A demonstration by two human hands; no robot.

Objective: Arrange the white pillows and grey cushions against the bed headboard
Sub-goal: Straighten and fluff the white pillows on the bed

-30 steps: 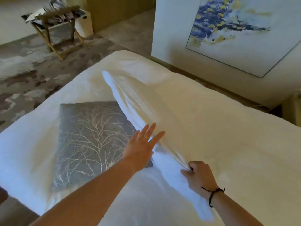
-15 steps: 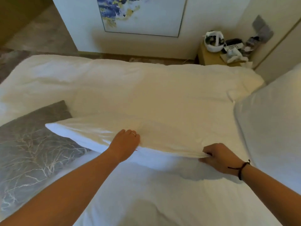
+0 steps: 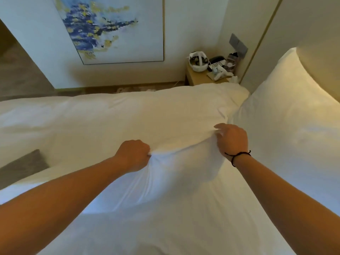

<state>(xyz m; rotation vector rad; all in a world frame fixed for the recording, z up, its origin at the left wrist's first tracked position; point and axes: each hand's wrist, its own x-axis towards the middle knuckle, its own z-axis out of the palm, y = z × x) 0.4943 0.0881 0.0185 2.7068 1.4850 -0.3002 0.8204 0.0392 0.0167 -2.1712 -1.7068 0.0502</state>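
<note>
— Pillow [image 3: 174, 173] first: where does it lie?
— On the bed [image 3: 73, 122], right in front of the person, its long axis running left to right between the two hands.
— And the hands?
— Left hand [image 3: 133, 155] is a closed fist bunching the pillow's near-left edge. Right hand [image 3: 230, 140] pinches the cover at the right end, thumb and fingers together on the fabric.
— Where should it go?
— To the right, I judge. A second pillow [image 3: 287, 126] already leans on the headboard [image 3: 323, 67] there, so the right hand is the nearer one and would lead; the left end must swing round after it.
— The grey cushion [image 3: 22, 166]?
— Far left on the bed, well apart from both hands, not yet placed.
</note>
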